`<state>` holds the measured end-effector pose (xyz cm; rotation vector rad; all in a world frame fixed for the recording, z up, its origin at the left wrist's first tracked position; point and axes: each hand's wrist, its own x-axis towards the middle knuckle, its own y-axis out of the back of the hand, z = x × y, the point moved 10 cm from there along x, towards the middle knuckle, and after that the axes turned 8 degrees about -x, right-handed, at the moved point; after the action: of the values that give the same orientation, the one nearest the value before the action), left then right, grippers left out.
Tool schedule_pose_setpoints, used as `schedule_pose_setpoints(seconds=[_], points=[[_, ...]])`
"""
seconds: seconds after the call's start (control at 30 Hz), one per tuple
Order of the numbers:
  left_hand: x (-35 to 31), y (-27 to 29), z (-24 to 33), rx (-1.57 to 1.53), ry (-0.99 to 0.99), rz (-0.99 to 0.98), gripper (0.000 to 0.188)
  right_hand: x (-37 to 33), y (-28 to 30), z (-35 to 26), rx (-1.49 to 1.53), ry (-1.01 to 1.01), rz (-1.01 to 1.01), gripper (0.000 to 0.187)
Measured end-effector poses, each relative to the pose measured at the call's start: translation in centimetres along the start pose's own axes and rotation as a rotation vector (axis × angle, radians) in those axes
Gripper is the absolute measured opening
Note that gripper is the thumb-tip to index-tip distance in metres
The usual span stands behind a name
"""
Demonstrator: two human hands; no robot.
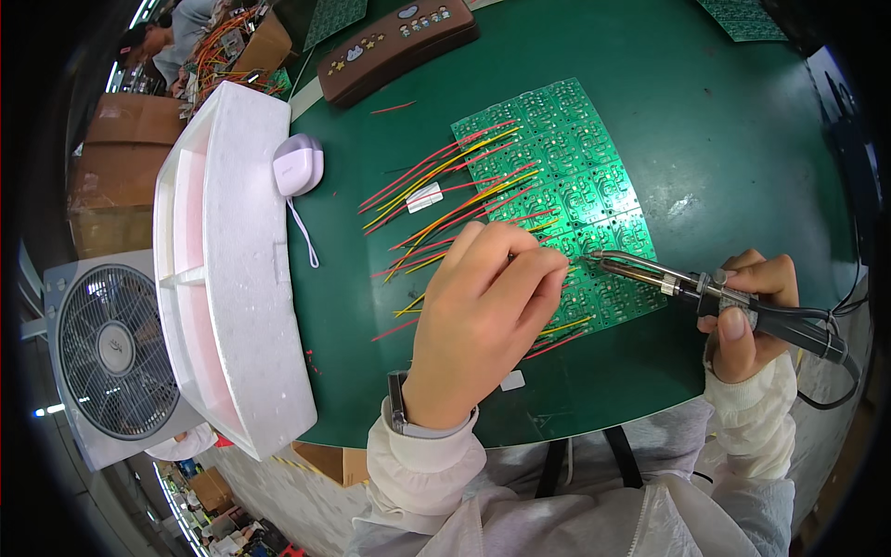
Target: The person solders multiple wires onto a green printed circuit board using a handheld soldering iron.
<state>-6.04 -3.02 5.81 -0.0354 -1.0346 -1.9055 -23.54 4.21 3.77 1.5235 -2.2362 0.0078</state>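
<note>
My left hand is closed in a pinch over the green circuit board panel, on what looks like a thin wire, mostly hidden by the fingers. My right hand grips a soldering iron with a thin metal guide beside its barrel. The iron's tip rests at or just above the panel, a little right of my left fingertips; contact cannot be told. Several red and yellow wires run leftward from the panel's rows of small boards. Part of the panel and some wires lie hidden beneath my left hand.
A white foam box with compartments borders the work area on the left, beside a lilac earphone case. Farther back lies a brown pencil case. A grey fan stands beyond the box. The iron's black cable loops at right.
</note>
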Motion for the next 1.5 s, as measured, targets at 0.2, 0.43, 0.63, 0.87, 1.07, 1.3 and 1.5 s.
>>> schedule_pose_setpoints(seconds=[0.2,0.43,0.63,0.87,1.07,1.3,1.5], points=[[-0.09,0.09,-0.33,-0.021,0.001,0.018,0.017,0.04,-0.20,-0.01,0.014,-0.013,0.000,0.033],[-0.05,-0.08,-0.39,-0.019,0.017,0.008,0.017,-0.01,-0.22,-0.02,0.007,-0.007,-0.025,0.032],[0.08,-0.09,-0.30,-0.017,0.008,0.005,0.017,0.07,-0.33,-0.15,-0.002,-0.010,-0.031,0.032],[0.01,-0.13,-0.57,-0.026,0.023,0.006,0.017,0.09,-0.39,0.02,0.015,-0.038,-0.016,0.032],[0.00,-0.18,-0.76,-0.044,0.042,0.002,0.017,0.14,-0.41,0.36,0.030,-0.066,-0.038,0.032],[0.04,-0.28,-0.51,-0.023,0.038,0.005,0.018,0.07,-0.38,0.25,0.008,-0.040,-0.031,0.033],[0.07,-0.19,-0.30,-0.002,0.025,0.019,0.019,0.16,-0.47,0.03,0.014,-0.027,-0.053,0.031]])
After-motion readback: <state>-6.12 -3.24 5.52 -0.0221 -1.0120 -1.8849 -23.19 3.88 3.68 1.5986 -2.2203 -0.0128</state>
